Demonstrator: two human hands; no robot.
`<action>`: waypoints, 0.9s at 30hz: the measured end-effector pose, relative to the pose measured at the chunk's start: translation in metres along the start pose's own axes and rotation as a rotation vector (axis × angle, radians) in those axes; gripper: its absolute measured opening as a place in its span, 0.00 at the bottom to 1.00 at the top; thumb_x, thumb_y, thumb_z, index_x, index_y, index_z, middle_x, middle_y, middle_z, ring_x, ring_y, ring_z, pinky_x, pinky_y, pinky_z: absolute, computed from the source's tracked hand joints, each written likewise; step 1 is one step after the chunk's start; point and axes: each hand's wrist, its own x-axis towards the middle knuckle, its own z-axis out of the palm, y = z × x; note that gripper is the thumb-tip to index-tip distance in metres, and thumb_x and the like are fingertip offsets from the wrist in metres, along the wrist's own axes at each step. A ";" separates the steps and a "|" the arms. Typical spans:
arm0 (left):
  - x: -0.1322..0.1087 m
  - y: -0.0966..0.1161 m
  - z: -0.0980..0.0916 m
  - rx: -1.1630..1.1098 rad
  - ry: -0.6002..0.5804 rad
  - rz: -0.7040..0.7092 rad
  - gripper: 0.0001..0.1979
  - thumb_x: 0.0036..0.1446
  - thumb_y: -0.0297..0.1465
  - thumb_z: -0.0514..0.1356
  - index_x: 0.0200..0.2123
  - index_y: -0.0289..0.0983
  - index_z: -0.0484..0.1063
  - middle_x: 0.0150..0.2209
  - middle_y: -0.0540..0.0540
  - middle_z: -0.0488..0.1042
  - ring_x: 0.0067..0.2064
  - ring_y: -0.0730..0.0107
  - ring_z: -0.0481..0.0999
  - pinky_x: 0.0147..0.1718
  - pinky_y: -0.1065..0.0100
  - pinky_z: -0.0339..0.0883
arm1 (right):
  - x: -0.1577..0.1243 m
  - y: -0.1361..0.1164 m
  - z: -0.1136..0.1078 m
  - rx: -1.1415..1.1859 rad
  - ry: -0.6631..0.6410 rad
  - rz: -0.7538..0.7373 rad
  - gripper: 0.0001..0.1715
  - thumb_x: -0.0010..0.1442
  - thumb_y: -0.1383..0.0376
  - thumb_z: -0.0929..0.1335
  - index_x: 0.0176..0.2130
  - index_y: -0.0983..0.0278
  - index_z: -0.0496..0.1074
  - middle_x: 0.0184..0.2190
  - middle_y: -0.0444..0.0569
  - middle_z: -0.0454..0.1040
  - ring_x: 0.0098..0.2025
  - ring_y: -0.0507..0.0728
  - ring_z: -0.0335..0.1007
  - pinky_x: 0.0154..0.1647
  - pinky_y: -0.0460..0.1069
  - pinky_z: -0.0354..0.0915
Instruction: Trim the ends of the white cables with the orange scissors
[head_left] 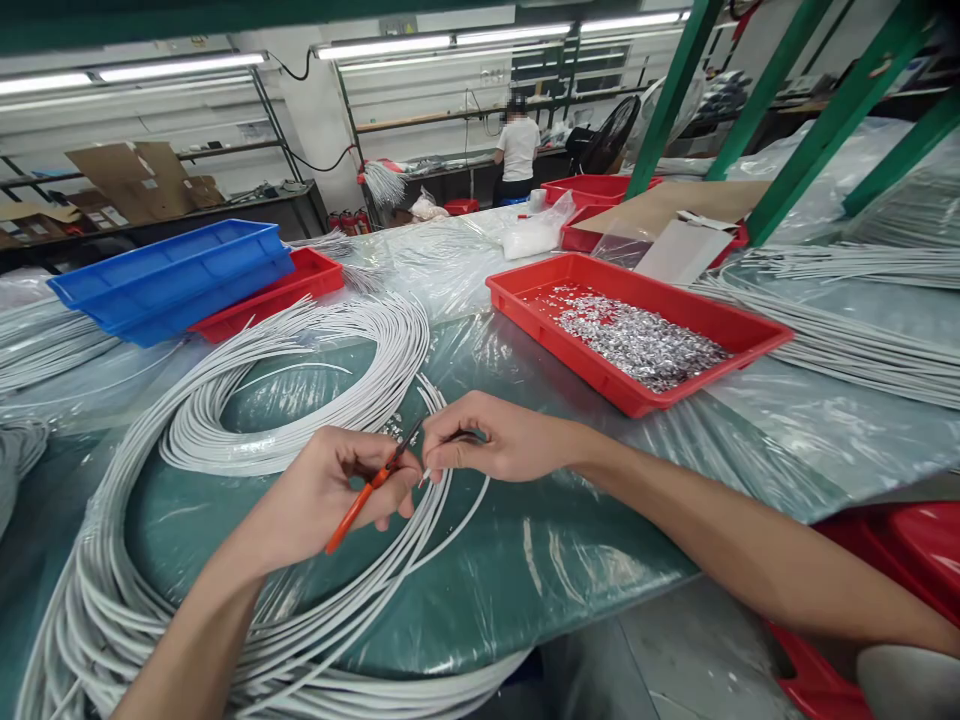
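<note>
My left hand (341, 490) is closed round a small tool with orange handles (357, 510); its dark tip points up and to the right. Fingertips pinched, my right hand (480, 440) holds the end of a white cable (471, 515) close beside the left fingertips. A short bit at the cable's tip shows between the hands, too small to make out. Under and behind both hands lies a large coil of white cables (187, 440) on the plastic-covered green table (525, 560).
A red tray (585, 370) of small silvery parts (645, 340) stands behind my right hand. Blue bins (176, 280) rest on a red tray (315, 270) at the back left. More cables (862, 330) lie right. A person (517, 150) stands far behind.
</note>
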 end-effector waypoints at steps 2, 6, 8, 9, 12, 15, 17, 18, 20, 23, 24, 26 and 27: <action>0.000 0.001 0.000 0.013 0.012 -0.016 0.12 0.57 0.36 0.60 0.26 0.36 0.76 0.20 0.51 0.72 0.15 0.83 0.58 0.13 0.78 0.51 | 0.000 0.000 0.001 0.000 0.003 0.006 0.12 0.64 0.69 0.64 0.31 0.68 0.73 0.28 0.47 0.73 0.29 0.49 0.63 0.30 0.46 0.58; 0.000 0.001 0.001 0.061 0.037 -0.006 0.12 0.55 0.36 0.61 0.25 0.35 0.75 0.22 0.49 0.73 0.21 0.78 0.65 0.18 0.76 0.58 | 0.000 0.004 0.002 0.003 0.019 0.042 0.12 0.64 0.68 0.64 0.30 0.68 0.74 0.26 0.45 0.72 0.27 0.48 0.61 0.28 0.45 0.56; 0.001 0.000 0.001 0.088 0.032 0.005 0.11 0.55 0.36 0.61 0.26 0.34 0.75 0.22 0.49 0.72 0.23 0.77 0.65 0.22 0.75 0.59 | 0.001 0.006 0.003 0.004 0.027 0.062 0.13 0.64 0.67 0.64 0.30 0.68 0.74 0.25 0.44 0.71 0.26 0.48 0.59 0.27 0.45 0.55; 0.002 -0.002 0.001 0.102 0.028 0.011 0.11 0.55 0.35 0.61 0.26 0.34 0.75 0.22 0.50 0.71 0.24 0.77 0.65 0.23 0.75 0.59 | 0.001 0.007 0.004 0.006 0.032 0.070 0.14 0.64 0.66 0.64 0.30 0.68 0.74 0.25 0.44 0.70 0.25 0.48 0.57 0.27 0.45 0.54; 0.002 -0.007 0.002 0.139 0.034 0.024 0.10 0.55 0.33 0.61 0.24 0.35 0.71 0.23 0.51 0.69 0.26 0.76 0.63 0.25 0.74 0.57 | 0.002 0.008 0.006 0.014 0.051 0.105 0.14 0.64 0.66 0.64 0.30 0.68 0.75 0.21 0.41 0.65 0.23 0.47 0.52 0.24 0.45 0.51; 0.003 -0.011 0.003 0.162 0.050 0.020 0.11 0.54 0.31 0.59 0.21 0.36 0.65 0.23 0.53 0.64 0.27 0.76 0.61 0.26 0.73 0.54 | 0.002 0.008 0.008 0.019 0.085 0.154 0.14 0.62 0.67 0.64 0.28 0.69 0.73 0.19 0.40 0.61 0.21 0.47 0.49 0.22 0.45 0.48; 0.003 -0.011 0.003 0.171 0.060 0.014 0.09 0.51 0.27 0.58 0.21 0.36 0.64 0.22 0.54 0.61 0.26 0.77 0.58 0.25 0.73 0.52 | 0.003 0.008 0.009 0.018 0.104 0.176 0.14 0.62 0.68 0.63 0.28 0.69 0.73 0.19 0.40 0.62 0.21 0.47 0.49 0.22 0.45 0.48; 0.003 -0.011 0.003 0.177 0.067 0.012 0.08 0.49 0.25 0.57 0.21 0.36 0.63 0.21 0.54 0.60 0.26 0.77 0.57 0.24 0.73 0.50 | 0.003 0.009 0.009 0.018 0.110 0.182 0.13 0.61 0.68 0.63 0.28 0.69 0.73 0.19 0.40 0.62 0.21 0.47 0.49 0.22 0.45 0.48; 0.002 -0.010 0.004 0.189 0.085 0.011 0.07 0.46 0.22 0.55 0.20 0.36 0.60 0.20 0.55 0.58 0.24 0.78 0.55 0.23 0.73 0.48 | 0.003 0.010 0.009 0.019 0.118 0.185 0.12 0.61 0.68 0.64 0.28 0.69 0.73 0.20 0.40 0.63 0.21 0.47 0.49 0.23 0.45 0.48; 0.002 -0.007 0.005 0.173 0.101 0.014 0.08 0.43 0.22 0.54 0.19 0.37 0.56 0.20 0.55 0.56 0.24 0.78 0.53 0.22 0.73 0.46 | 0.003 0.010 0.009 0.025 0.119 0.161 0.12 0.61 0.68 0.64 0.28 0.69 0.73 0.20 0.41 0.64 0.22 0.47 0.50 0.23 0.45 0.49; 0.002 -0.006 0.005 0.145 0.107 0.018 0.08 0.43 0.22 0.55 0.19 0.37 0.56 0.20 0.55 0.57 0.24 0.78 0.54 0.22 0.73 0.47 | 0.003 0.009 0.008 0.028 0.116 0.147 0.13 0.61 0.68 0.64 0.29 0.69 0.74 0.20 0.41 0.64 0.22 0.47 0.51 0.24 0.46 0.50; 0.001 -0.004 0.005 0.088 0.115 0.029 0.08 0.44 0.23 0.56 0.19 0.37 0.57 0.21 0.55 0.58 0.25 0.77 0.55 0.24 0.72 0.48 | 0.003 0.008 0.007 0.036 0.105 0.120 0.13 0.63 0.66 0.64 0.30 0.69 0.74 0.22 0.42 0.66 0.23 0.48 0.53 0.25 0.46 0.51; 0.001 -0.003 0.005 0.069 0.119 0.037 0.08 0.45 0.24 0.57 0.20 0.36 0.58 0.21 0.55 0.58 0.25 0.77 0.55 0.24 0.72 0.49 | 0.003 0.006 0.006 0.038 0.097 0.110 0.13 0.64 0.66 0.64 0.31 0.69 0.74 0.23 0.43 0.67 0.24 0.48 0.54 0.26 0.46 0.52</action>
